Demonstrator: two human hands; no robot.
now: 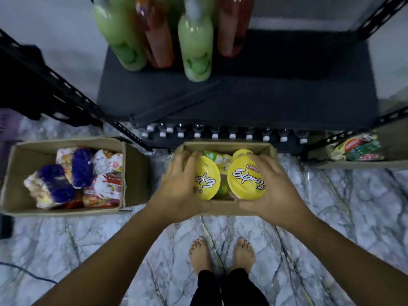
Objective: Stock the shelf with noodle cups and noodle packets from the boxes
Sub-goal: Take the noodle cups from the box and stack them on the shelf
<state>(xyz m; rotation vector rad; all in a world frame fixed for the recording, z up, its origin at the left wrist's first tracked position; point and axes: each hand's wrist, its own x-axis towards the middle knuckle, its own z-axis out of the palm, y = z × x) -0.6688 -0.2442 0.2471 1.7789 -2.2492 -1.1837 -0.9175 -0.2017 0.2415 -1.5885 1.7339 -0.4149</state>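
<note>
Above the cup box (223,208), the left grip (180,186) clasps one noodle cup (207,177), the right grip (267,188) a second cup (246,178) — loose rim holds could let either fall.

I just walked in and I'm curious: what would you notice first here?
The bright yellow lids pop out first: the left hand grips the left cup and the right hand grips the right cup, over the middle box on the floor. Next come the green bottles on the dark shelf above, and the colourful noodle packets in the side box at left.
</note>
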